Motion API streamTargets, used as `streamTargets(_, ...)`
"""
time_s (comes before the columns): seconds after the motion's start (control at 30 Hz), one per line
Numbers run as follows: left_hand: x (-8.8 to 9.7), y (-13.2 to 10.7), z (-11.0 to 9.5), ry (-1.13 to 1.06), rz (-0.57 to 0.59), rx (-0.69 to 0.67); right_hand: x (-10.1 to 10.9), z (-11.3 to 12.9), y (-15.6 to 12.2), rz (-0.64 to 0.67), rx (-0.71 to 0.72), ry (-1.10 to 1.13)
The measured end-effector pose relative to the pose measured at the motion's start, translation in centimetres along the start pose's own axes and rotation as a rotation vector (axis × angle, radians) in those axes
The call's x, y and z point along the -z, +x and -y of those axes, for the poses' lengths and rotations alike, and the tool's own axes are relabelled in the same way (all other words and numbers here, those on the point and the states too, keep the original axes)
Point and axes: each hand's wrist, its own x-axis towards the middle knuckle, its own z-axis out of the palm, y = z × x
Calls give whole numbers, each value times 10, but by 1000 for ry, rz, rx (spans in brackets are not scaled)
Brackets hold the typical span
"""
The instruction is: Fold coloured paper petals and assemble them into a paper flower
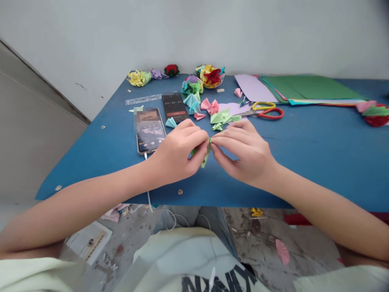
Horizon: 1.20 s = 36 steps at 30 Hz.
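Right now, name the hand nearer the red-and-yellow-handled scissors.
Right. The right hand lies just in front of the red-and-yellow-handled scissors; the left hand is farther off, past the folded green paper, beside the smartphone.

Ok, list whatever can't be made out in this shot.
- Head view: the green folded paper is mostly covered by the fingers of the left hand and the right hand, which both pinch it. Its shape cannot be told.
- Head view: the nearer phone has its screen blurred out.
- Head view: the red and green paper flower is cut off by the right edge.
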Motion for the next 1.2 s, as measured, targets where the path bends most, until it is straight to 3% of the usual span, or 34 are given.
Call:
streamTargets(0.37, 1, 0, 1, -33, 135, -43, -2, 5, 0, -60, -54, -48)
streamTargets(0.63, 2, 2, -4, -107, 171, 57, 0, 16, -3, -12, 112, -357)
streamTargets(0.77, 5, 4, 4, -27, 189, -56, 3, 4, 2, 19, 7, -78)
streamTargets(0.9, 9, 7, 11, 29, 269, -185, 6, -10, 7, 206, -63, 304)
streamTargets(1.1, 6, 7, 8, 69, 292, -113, -2, -9, 1, 76, 61, 90)
streamTargets(1.2, 7, 7, 8, 195, 258, -172, -1, -7, 2, 54, 24, 97)
